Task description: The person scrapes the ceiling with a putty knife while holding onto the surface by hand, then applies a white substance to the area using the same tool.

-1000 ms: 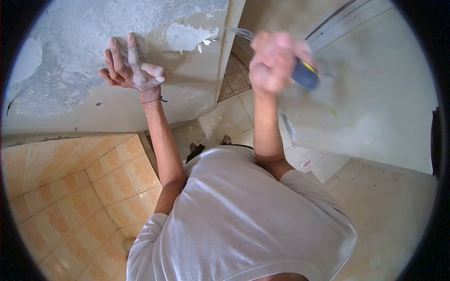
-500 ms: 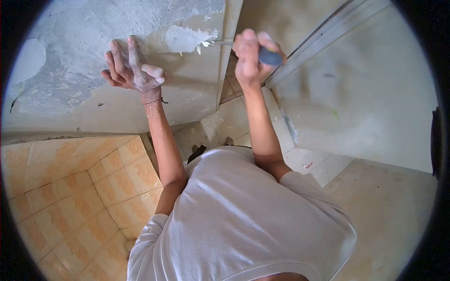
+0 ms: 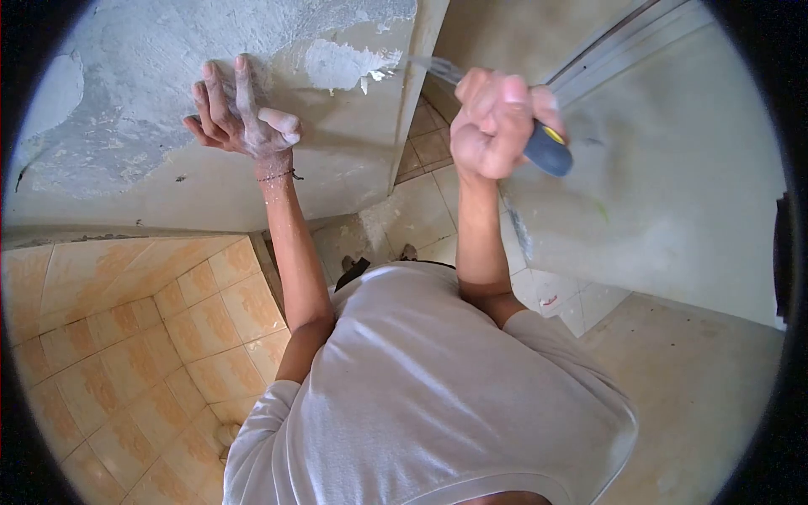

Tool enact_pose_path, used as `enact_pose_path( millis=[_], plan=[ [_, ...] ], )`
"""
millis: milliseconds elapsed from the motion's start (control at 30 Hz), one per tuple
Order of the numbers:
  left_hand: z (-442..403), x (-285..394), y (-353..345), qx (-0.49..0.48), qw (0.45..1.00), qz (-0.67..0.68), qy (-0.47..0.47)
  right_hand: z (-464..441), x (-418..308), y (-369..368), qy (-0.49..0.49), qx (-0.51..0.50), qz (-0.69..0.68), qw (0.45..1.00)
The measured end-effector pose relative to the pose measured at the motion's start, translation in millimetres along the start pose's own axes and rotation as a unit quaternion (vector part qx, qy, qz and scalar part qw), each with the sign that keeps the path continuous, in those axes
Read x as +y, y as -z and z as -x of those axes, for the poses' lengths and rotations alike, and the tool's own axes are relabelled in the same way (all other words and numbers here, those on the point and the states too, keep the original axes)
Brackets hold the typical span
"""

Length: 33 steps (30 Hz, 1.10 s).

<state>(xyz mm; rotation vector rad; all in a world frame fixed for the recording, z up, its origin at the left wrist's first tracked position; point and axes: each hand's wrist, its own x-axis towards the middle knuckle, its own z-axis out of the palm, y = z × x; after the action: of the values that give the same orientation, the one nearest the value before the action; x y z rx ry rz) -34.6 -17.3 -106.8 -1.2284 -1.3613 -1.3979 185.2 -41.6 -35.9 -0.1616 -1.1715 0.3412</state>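
Note:
My left hand (image 3: 248, 118) is spread against the wall (image 3: 337, 143), its fingers apart and coated in white dust. In my right hand (image 3: 497, 122), closed in a fist, is a scraper with a dark grey handle (image 3: 549, 151) that has a yellow mark. Its narrow metal blade (image 3: 436, 67) points left and is slightly blurred, by the wall's edge and apart from the peeling paint. Between the hands, a pale bare patch (image 3: 341, 66) in the paint has loose white flakes (image 3: 370, 80) hanging at its right end.
Beyond the wall's vertical edge (image 3: 412, 101) lies a doorway with brown floor tiles (image 3: 429, 135). A pale wall or door panel (image 3: 648, 185) stands on the right. Orange-patterned tiles (image 3: 109, 362) cover the lower left. Light floor tiles (image 3: 421, 210) run below, near my feet.
My right hand has moved right and slightly down with the scraper, pulling its blade off the paint flakes. My left hand stays on the wall; the view has shifted a little.

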Motion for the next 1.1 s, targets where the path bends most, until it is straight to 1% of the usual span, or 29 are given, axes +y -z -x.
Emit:
enact_pose_path(
  millis=[67,133,233,300,333,400,433,467,533,567,633,667,733,767,800,867,900,967,1000,1067,1100],
  plan=[
    [-1.2,-1.3,-1.0,0.007,1.000,0.002,-0.010,-4.2,3.3,-1.6,0.036,-0.016,0.084,0.996],
    [-0.5,0.5,-0.9,0.018,1.000,0.008,-0.019,8.5,34.2,9.2,0.025,-0.055,0.124,0.991],
    [-1.0,0.9,0.2,0.003,1.000,0.000,0.003,11.1,23.3,10.7,0.010,-0.054,0.102,0.993],
    [-0.5,0.9,-0.6,0.002,1.000,-0.005,0.008,1.3,2.4,1.1,-0.022,-0.009,-0.017,1.000],
    [0.2,0.3,-0.6,-0.001,1.000,-0.006,0.009,-1.7,2.0,4.6,-0.025,-0.009,-0.017,0.999],
    [0.6,-0.4,-2.0,0.018,1.000,0.010,-0.006,-7.5,5.8,15.6,0.025,-0.127,0.123,0.984],
    [1.7,-1.0,-1.2,0.016,1.000,0.011,-0.006,0.2,14.2,9.3,0.013,-0.098,0.164,0.982],
    [2.0,-1.5,-0.5,0.009,1.000,0.004,-0.008,-5.5,25.7,3.7,0.100,-0.070,0.105,0.987],
    [-0.3,-2.0,-1.3,0.009,1.000,-0.009,-0.009,-6.3,17.4,0.8,0.059,-0.070,0.100,0.991],
    [0.2,1.2,2.1,0.002,1.000,-0.009,-0.002,-4.0,7.2,-0.1,0.058,-0.069,0.102,0.991],
    [-2.3,0.8,-2.8,0.005,1.000,-0.013,0.006,-5.8,-4.2,-2.0,-0.004,-0.036,0.050,0.998],
    [-1.4,-0.6,-4.2,0.014,1.000,-0.006,-0.001,-9.9,-9.7,-2.0,-0.006,-0.037,0.049,0.998],
    [2.4,-2.1,-2.4,0.019,1.000,0.000,-0.007,-19.5,-18.8,-2.3,0.013,-0.109,-0.035,0.993],
    [1.6,-1.2,-1.8,0.016,1.000,-0.001,-0.005,-6.4,-1.6,6.8,0.007,-0.097,0.081,0.992],
    [1.0,0.2,-1.6,0.015,1.000,-0.001,-0.003,-3.3,7.0,5.1,0.088,-0.116,0.249,0.958],
    [1.1,3.1,0.5,0.005,1.000,-0.005,0.006,4.7,27.7,1.5,0.045,-0.064,0.195,0.978],
    [-0.5,2.5,0.3,-0.003,1.000,-0.012,0.015,4.8,28.7,3.4,0.049,-0.064,0.190,0.978],
    [-0.6,2.6,0.5,-0.003,1.000,-0.018,0.013,5.5,19.0,8.7,0.006,-0.044,0.105,0.993],
    [-0.1,2.8,0.1,-0.005,1.000,-0.019,0.011,-0.4,8.5,2.7,0.006,-0.045,0.104,0.994],
    [1.6,-0.2,-2.4,0.001,1.000,-0.012,0.003,-12.5,-11.0,-6.4,-0.023,0.005,-0.040,0.999],
    [2.4,-1.8,-2.8,0.010,1.000,-0.003,-0.006,-9.7,-5.4,-7.0,-0.027,0.008,-0.070,0.997]
  ],
)
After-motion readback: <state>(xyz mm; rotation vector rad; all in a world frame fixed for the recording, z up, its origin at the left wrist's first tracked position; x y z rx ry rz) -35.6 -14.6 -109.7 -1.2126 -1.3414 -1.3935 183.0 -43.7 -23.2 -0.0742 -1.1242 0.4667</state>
